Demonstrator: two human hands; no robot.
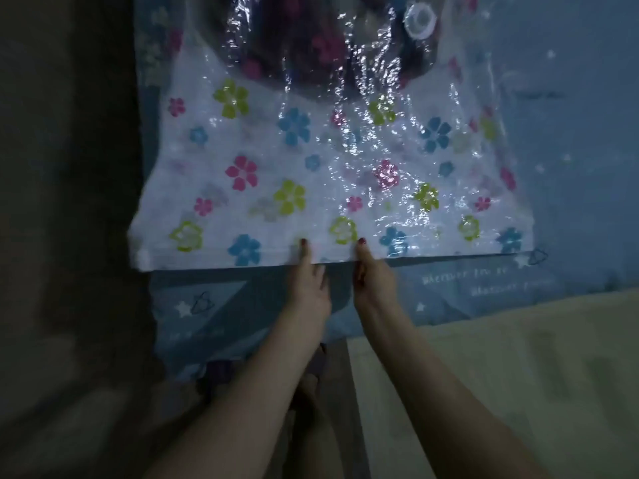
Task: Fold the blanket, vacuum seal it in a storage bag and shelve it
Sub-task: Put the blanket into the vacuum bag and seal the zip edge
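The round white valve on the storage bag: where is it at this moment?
In the head view the valve sits at the top, right of centre, on the storage bag, above the dark blanket inside.

The storage bag (321, 188) under my fingers is thin clear plastic, glossy and crinkled, throwing back bright glints mostly from its middle toward one o'clock. Its flower prints in pink, blue and lime look flat and matt where the sheen does not catch them. At twelve o'clock the blanket (297, 39) shows through the film as dark, soft cloth. At one o'clock the valve (420, 20) looks like hard white plastic, smooth. The bedsheet (570, 98) beneath is matt blue woven cloth with printed stars. At four o'clock the mattress (518, 357) surface looks pale, dull and slightly coarse.
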